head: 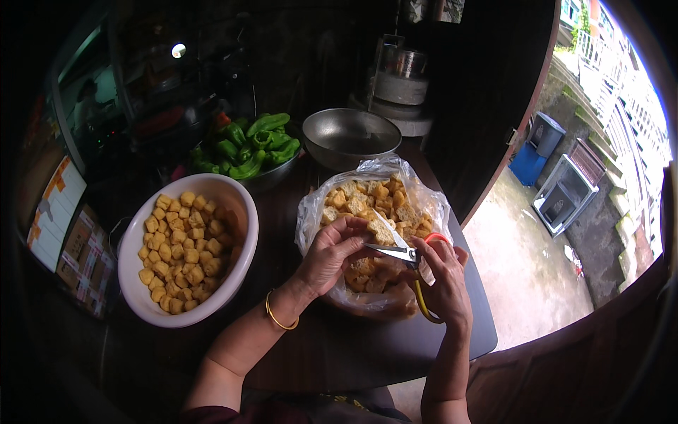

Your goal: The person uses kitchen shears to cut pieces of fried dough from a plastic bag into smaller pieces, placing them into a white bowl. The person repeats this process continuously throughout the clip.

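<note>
My left hand (331, 254) pinches a piece of fried tofu puff (380, 232) with a pale, porous cut side. In my right hand (445, 281) is a pair of scissors (403, 253) with one red and one yellow handle loop. The scissors' blades are spread apart around the piece. Both hands are over a clear plastic bag (312, 212) whose mouth is folded wide, filled with cut tofu puffs (365, 199). To the left, a white oval basin (126, 259) holds many golden tofu puff cubes (183, 249).
Green peppers (249, 146) fill a metal bowl (278, 174) behind the basin. A steel bowl (352, 132) stands behind the bag on the dark table (339, 352). Cardboard boxes (85, 249) are at the far left. An open doorway at right shows paving (529, 275) and bins. A person (87, 108) is dimly visible far left.
</note>
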The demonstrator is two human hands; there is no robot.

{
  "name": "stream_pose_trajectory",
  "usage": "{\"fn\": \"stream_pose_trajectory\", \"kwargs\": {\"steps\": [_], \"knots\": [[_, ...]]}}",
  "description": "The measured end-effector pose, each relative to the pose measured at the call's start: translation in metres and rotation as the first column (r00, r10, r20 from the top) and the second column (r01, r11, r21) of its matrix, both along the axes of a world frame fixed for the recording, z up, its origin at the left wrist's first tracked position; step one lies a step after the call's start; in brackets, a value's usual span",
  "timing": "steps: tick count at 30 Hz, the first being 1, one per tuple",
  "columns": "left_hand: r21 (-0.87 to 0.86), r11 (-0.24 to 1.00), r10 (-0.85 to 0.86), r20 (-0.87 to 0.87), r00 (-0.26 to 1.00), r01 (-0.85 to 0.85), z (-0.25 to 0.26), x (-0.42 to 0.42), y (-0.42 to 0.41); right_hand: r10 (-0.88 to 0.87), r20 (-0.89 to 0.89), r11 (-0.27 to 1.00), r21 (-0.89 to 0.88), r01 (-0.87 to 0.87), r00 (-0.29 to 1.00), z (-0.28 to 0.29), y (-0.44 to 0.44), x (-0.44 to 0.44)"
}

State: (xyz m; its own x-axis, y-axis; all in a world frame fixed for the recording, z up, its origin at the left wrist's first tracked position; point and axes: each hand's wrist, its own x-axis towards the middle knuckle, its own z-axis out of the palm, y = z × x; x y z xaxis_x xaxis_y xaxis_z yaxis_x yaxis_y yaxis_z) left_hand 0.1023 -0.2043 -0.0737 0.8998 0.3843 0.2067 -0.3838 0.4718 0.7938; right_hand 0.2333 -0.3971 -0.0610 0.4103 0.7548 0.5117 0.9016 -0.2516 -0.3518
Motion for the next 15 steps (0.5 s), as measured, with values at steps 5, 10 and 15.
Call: {"fn": "stream_pose_trajectory", "kwargs": {"steps": [5,10,15], "knots": [[0.009,1.000,0.028,-0.011,1.000,-0.028,0.0004,0.0009,-0.0015,0.003,-0.011,1.000,-0.013,-0.003,1.000,0.0002,-0.0011,0.0000],[0.049,0.998,0.036,-0.004,0.999,-0.035,-0.0011,0.0007,-0.0031,0.013,-0.040,0.998,-0.060,-0.015,0.999,0.0052,-0.0021,-0.0005],[0.039,0.998,0.047,0.001,0.999,-0.047,-0.0022,0.0012,-0.0023,0.015,-0.071,1.000,-0.027,-0.017,0.997,0.0063,-0.0029,-0.0003]]}}
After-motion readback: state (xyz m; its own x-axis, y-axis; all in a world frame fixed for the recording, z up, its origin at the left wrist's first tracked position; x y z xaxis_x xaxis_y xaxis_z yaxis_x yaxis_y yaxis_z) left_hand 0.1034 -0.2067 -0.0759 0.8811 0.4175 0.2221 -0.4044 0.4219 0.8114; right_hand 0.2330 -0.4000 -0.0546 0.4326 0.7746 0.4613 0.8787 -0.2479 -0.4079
